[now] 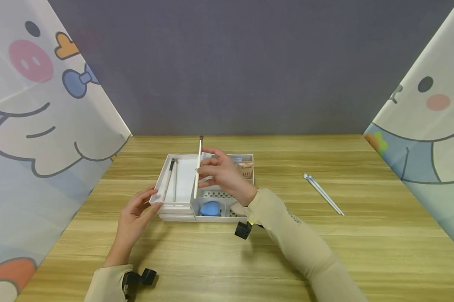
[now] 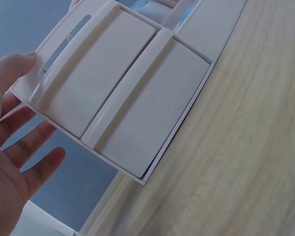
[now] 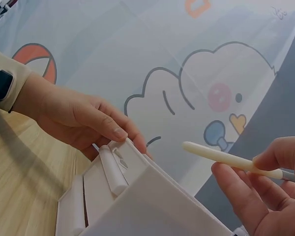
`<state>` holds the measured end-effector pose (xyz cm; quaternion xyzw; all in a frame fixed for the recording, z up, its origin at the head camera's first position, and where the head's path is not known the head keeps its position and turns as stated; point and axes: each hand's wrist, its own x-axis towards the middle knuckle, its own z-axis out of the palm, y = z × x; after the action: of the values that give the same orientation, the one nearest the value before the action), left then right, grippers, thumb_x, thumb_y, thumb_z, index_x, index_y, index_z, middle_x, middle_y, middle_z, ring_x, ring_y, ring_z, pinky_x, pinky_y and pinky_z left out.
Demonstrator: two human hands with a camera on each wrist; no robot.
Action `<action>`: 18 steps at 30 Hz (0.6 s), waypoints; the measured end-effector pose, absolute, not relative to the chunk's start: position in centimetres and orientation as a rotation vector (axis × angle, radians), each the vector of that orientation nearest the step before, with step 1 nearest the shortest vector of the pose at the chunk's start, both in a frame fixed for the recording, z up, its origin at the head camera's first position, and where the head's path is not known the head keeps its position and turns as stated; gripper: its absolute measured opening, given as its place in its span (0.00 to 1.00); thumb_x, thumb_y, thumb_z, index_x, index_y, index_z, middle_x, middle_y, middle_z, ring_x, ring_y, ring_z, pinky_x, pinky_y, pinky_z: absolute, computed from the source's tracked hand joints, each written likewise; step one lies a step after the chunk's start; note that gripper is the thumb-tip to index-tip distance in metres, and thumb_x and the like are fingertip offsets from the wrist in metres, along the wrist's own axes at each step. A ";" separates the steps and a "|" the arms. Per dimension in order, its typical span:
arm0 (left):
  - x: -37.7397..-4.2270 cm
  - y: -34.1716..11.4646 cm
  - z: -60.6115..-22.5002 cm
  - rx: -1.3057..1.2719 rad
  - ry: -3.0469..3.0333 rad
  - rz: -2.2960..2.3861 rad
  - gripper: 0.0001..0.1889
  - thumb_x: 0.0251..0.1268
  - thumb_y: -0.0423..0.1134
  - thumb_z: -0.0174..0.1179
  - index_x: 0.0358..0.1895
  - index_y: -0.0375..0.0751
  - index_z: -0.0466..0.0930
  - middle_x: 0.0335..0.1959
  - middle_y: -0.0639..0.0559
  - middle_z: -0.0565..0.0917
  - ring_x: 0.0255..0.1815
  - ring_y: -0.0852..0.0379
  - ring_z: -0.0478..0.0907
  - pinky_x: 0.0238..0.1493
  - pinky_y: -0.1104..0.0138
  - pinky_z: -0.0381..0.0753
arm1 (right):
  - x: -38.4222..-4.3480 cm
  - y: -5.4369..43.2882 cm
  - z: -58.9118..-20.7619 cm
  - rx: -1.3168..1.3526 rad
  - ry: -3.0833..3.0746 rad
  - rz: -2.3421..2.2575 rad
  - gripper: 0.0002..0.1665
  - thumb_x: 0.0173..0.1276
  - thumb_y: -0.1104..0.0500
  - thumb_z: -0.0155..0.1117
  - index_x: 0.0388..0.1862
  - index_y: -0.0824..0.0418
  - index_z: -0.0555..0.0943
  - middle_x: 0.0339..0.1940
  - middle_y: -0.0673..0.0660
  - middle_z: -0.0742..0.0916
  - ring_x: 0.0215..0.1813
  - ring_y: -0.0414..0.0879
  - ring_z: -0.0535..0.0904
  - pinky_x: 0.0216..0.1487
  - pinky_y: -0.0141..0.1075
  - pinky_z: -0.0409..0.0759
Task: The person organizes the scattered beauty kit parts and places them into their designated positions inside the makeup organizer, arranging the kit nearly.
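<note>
My right hand (image 1: 227, 173) pinches a makeup brush (image 1: 198, 176) by its cream handle, above the white desktop organizer (image 1: 186, 167). The brush stands nearly upright in the head view, with its dark bristle tip at the top. At the organizer's front left corner, my left hand (image 1: 133, 216) grips the edge; its thumb lies on the front and the fingers reach round the side. Two more brushes lie in the open left tray, one a dark-tipped brush (image 1: 169, 180). Two drawers (image 2: 98, 59) face the left wrist camera, both closed.
In the organizer's right compartments sit a blue makeup sponge (image 1: 210, 209) and a tube marked BB (image 1: 246, 168); my right arm hides part of them. Two thin white sticks (image 1: 322, 193) lie on the wooden table (image 1: 381, 235) to the right. A grey wall (image 1: 249, 67) stands behind.
</note>
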<state>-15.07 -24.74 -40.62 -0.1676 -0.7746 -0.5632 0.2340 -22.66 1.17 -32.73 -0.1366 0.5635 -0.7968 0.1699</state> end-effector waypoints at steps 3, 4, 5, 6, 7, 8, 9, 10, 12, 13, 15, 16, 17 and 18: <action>-15.1 -24.7 -40.6 -0.463 -2.119 -1.554 0.20 0.53 0.11 0.62 0.51 0.21 0.79 0.60 0.57 0.79 0.53 0.67 0.79 0.51 0.78 0.78 | -22.9 0.3 -32.6 -0.394 1.623 -2.244 0.39 0.67 0.77 0.58 0.75 0.60 0.62 0.36 0.56 0.82 0.31 0.49 0.81 0.32 0.44 0.88; -15.1 -24.7 -40.6 -0.465 -2.117 -1.556 0.20 0.53 0.11 0.62 0.51 0.21 0.79 0.60 0.57 0.79 0.53 0.67 0.79 0.51 0.78 0.78 | -22.9 0.1 -32.6 -0.395 1.627 -2.239 0.39 0.67 0.77 0.58 0.74 0.60 0.62 0.36 0.57 0.82 0.31 0.50 0.81 0.32 0.44 0.88; -15.1 -24.7 -40.6 -0.466 -2.117 -1.556 0.19 0.53 0.11 0.62 0.51 0.21 0.79 0.60 0.57 0.79 0.53 0.67 0.79 0.51 0.78 0.78 | -23.0 -0.2 -32.5 -0.396 1.634 -2.230 0.39 0.66 0.77 0.58 0.74 0.60 0.63 0.36 0.57 0.82 0.31 0.50 0.81 0.32 0.45 0.88; -15.1 -24.7 -40.6 -0.467 -2.116 -1.557 0.19 0.53 0.11 0.62 0.51 0.21 0.79 0.60 0.57 0.79 0.53 0.67 0.79 0.51 0.78 0.78 | -23.0 -0.5 -32.5 -0.399 1.641 -2.222 0.39 0.66 0.77 0.58 0.74 0.61 0.63 0.36 0.57 0.82 0.31 0.50 0.81 0.32 0.45 0.88; -15.1 -24.7 -40.6 -0.468 -2.115 -1.557 0.19 0.53 0.11 0.62 0.51 0.21 0.79 0.60 0.58 0.79 0.53 0.67 0.79 0.51 0.79 0.78 | -23.0 -0.7 -32.5 -0.399 1.644 -2.215 0.39 0.66 0.77 0.58 0.74 0.61 0.63 0.36 0.58 0.82 0.31 0.51 0.81 0.33 0.46 0.88; -15.1 -24.7 -40.6 -0.470 -2.115 -1.556 0.19 0.53 0.11 0.62 0.51 0.21 0.79 0.60 0.58 0.79 0.53 0.67 0.79 0.51 0.79 0.78 | -23.0 -0.9 -32.4 -0.399 1.648 -2.206 0.39 0.65 0.77 0.58 0.74 0.61 0.63 0.36 0.58 0.81 0.31 0.51 0.81 0.33 0.47 0.88; -15.1 -24.7 -40.6 -0.471 -2.115 -1.554 0.19 0.53 0.11 0.61 0.51 0.21 0.79 0.60 0.58 0.79 0.53 0.67 0.79 0.51 0.79 0.78 | -23.0 -1.1 -32.4 -0.400 1.655 -2.195 0.39 0.65 0.77 0.58 0.74 0.61 0.63 0.36 0.58 0.81 0.31 0.51 0.81 0.33 0.47 0.88; -15.1 -24.7 -40.6 -0.472 -2.116 -1.552 0.19 0.53 0.11 0.61 0.51 0.21 0.79 0.59 0.58 0.79 0.53 0.67 0.79 0.51 0.79 0.78 | -23.0 -1.3 -32.4 -0.401 1.662 -2.185 0.39 0.65 0.77 0.59 0.74 0.61 0.63 0.37 0.58 0.81 0.31 0.51 0.81 0.34 0.47 0.88; -15.1 -24.7 -40.6 -0.475 -2.116 -1.550 0.20 0.53 0.11 0.61 0.51 0.21 0.79 0.60 0.57 0.79 0.53 0.67 0.79 0.51 0.79 0.78 | -23.1 -1.7 -32.4 -0.402 1.676 -2.167 0.39 0.65 0.77 0.59 0.74 0.61 0.63 0.37 0.59 0.82 0.31 0.51 0.82 0.34 0.48 0.88; -15.1 -24.7 -40.6 -0.476 -2.116 -1.548 0.20 0.53 0.11 0.61 0.51 0.21 0.79 0.60 0.57 0.79 0.53 0.67 0.79 0.51 0.79 0.78 | -23.1 -1.9 -32.4 -0.403 1.685 -2.158 0.39 0.65 0.77 0.60 0.74 0.61 0.63 0.37 0.59 0.82 0.30 0.50 0.82 0.34 0.48 0.88; -15.1 -24.7 -40.6 -0.479 -2.118 -1.548 0.20 0.54 0.11 0.61 0.51 0.21 0.79 0.60 0.57 0.79 0.53 0.67 0.79 0.51 0.78 0.78 | -23.2 -2.3 -32.4 -0.402 1.700 -2.141 0.39 0.65 0.77 0.60 0.74 0.61 0.64 0.37 0.59 0.82 0.30 0.50 0.82 0.33 0.48 0.88; -15.1 -24.8 -40.6 -0.479 -2.120 -1.547 0.19 0.54 0.11 0.61 0.51 0.21 0.79 0.60 0.57 0.79 0.53 0.67 0.79 0.51 0.78 0.78 | -23.3 -2.5 -32.4 -0.402 1.707 -2.132 0.39 0.64 0.77 0.61 0.73 0.61 0.64 0.37 0.59 0.82 0.29 0.50 0.82 0.33 0.48 0.88; -15.1 -24.8 -40.6 -0.479 -2.122 -1.545 0.19 0.54 0.11 0.61 0.51 0.21 0.79 0.60 0.56 0.79 0.53 0.67 0.79 0.51 0.78 0.78 | -23.3 -2.7 -32.4 -0.401 1.715 -2.122 0.39 0.64 0.77 0.61 0.73 0.61 0.64 0.37 0.59 0.82 0.29 0.50 0.82 0.33 0.48 0.88; -15.1 -24.8 -40.6 -0.477 -2.126 -1.543 0.19 0.54 0.11 0.61 0.52 0.21 0.79 0.60 0.56 0.79 0.53 0.67 0.79 0.51 0.78 0.78 | -23.4 -2.8 -32.4 -0.400 1.725 -2.111 0.39 0.64 0.77 0.61 0.73 0.61 0.64 0.36 0.59 0.82 0.28 0.50 0.82 0.32 0.48 0.88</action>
<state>-15.07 -24.78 -40.61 -0.1738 -0.7741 -0.5621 0.2337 -23.37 -2.79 -32.38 -0.1426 0.6144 -0.7518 0.1921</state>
